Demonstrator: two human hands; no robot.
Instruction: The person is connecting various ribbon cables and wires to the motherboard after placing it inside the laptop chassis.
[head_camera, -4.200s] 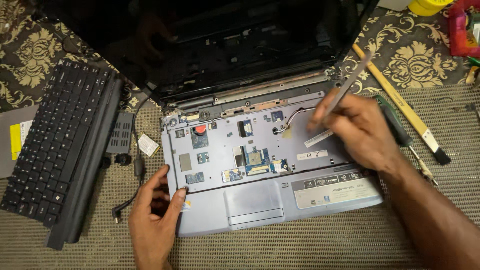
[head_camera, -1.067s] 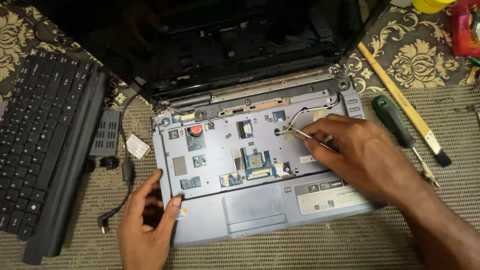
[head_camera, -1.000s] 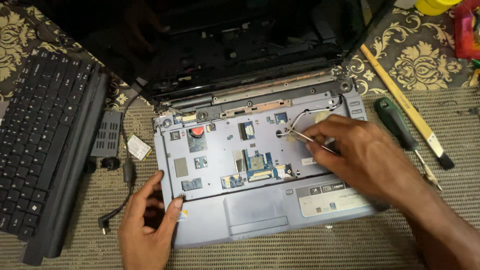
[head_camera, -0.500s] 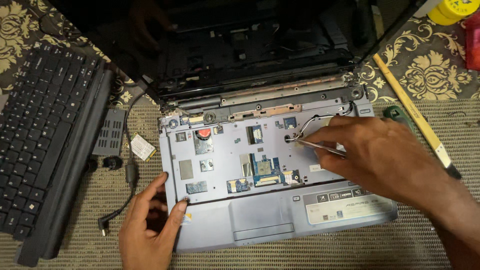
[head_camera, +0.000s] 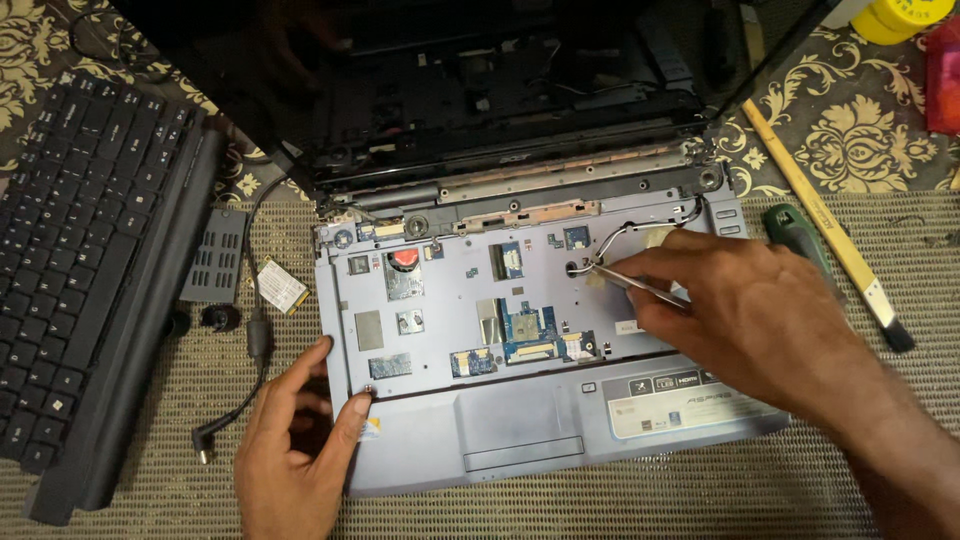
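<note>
1. My right hand (head_camera: 770, 320) pinches thin metal tweezers (head_camera: 640, 286), fingers closed on them. Their tip sits at a small hole beside a black cable (head_camera: 625, 228), just left of my fingertips.
2. My left hand (head_camera: 295, 440) lies open and holds nothing, fingers spread against the front left corner of the opened laptop (head_camera: 520, 440).
3. Risks, as I judge them: the tip could slip and scratch the nearby boards or nick the cable; if my left hand eases off, the laptop could slide.
</note>
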